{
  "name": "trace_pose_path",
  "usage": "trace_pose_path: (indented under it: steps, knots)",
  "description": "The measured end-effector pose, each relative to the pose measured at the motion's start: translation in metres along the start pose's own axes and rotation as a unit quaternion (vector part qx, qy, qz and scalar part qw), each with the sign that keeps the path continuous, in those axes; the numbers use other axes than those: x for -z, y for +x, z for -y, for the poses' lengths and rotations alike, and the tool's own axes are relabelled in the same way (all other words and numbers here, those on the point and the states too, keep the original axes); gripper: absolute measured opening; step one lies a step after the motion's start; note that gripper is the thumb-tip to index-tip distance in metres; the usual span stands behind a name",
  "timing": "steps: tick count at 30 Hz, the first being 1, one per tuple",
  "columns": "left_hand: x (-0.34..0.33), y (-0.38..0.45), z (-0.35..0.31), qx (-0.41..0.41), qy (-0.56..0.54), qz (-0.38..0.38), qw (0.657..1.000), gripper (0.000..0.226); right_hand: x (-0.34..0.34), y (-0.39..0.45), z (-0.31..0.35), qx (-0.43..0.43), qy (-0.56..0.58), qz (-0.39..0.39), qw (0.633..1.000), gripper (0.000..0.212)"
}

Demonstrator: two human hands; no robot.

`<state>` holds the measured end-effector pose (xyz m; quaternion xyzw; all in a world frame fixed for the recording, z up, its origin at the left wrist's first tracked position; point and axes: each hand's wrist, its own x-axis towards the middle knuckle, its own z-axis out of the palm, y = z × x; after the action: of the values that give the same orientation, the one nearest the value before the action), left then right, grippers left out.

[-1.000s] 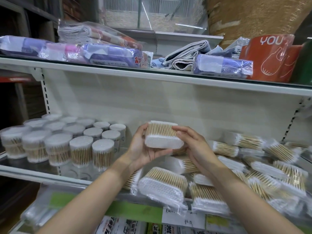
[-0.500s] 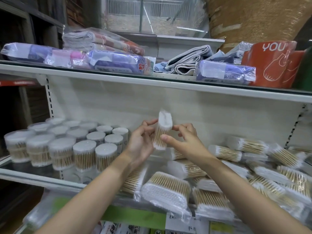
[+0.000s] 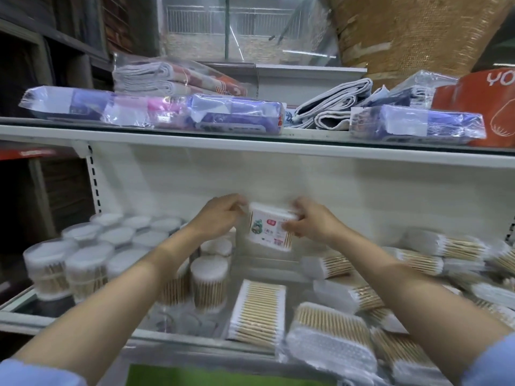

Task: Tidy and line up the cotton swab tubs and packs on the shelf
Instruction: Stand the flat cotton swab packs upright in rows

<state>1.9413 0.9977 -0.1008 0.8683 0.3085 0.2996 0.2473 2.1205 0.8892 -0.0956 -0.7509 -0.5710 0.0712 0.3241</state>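
A flat pack of cotton swabs [image 3: 269,231] with a printed label facing me is held upright near the shelf's back wall. My left hand [image 3: 220,215] grips its left edge and my right hand [image 3: 312,221] pinches its right edge. Several round swab tubs [image 3: 92,252] stand in rows on the left of the shelf. Loose swab packs [image 3: 418,263] lie jumbled on the right, and one pack [image 3: 257,310] lies flat near the front edge. The frame is blurred by motion.
The shelf's white front rail [image 3: 69,324] runs below the tubs. The upper shelf [image 3: 250,147] carries wrapped purple packs [image 3: 239,117], folded cloths [image 3: 331,110] and an orange bag [image 3: 479,107]. A slotted upright [image 3: 93,179] stands at the left.
The pack has been turned so its labelled face shows and moved back and up toward the rear wall with both hands. The camera has moved closer to the shelf.
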Motion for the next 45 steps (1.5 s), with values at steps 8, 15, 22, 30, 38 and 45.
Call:
trace_pose_path:
  steps: [8,15,22,30,38,45]
  knots:
    - [0.000,0.014,0.018,-0.005,0.255,0.077,0.964,0.039,-0.035,0.022,-0.006,-0.034,-0.094,0.020,0.995,0.040]
    - [-0.003,0.016,0.018,0.014,0.292,0.101,0.951,0.033,-0.041,0.024,-0.008,-0.037,-0.136,0.039,0.989,0.044]
    - [-0.031,0.009,-0.030,-0.067,0.189,0.130,0.971,0.036,0.002,0.005,-0.020,-0.035,-0.045,-0.033,0.998,0.024]
    - [-0.097,-0.003,-0.077,-0.107,0.140,0.185,0.967,0.068,0.035,-0.034,-0.047,-0.072,0.153,-0.107,0.980,0.026]
    - [-0.113,-0.008,-0.065,-0.092,0.069,0.032,0.993,0.023,0.047,-0.067,-0.056,-0.055,0.242,-0.155,0.956,0.019]
    - [-0.090,-0.034,-0.062,0.109,-0.553,0.100,0.820,0.026,0.033,-0.079,-0.056,-0.073,0.349,-0.161,0.920,0.036]
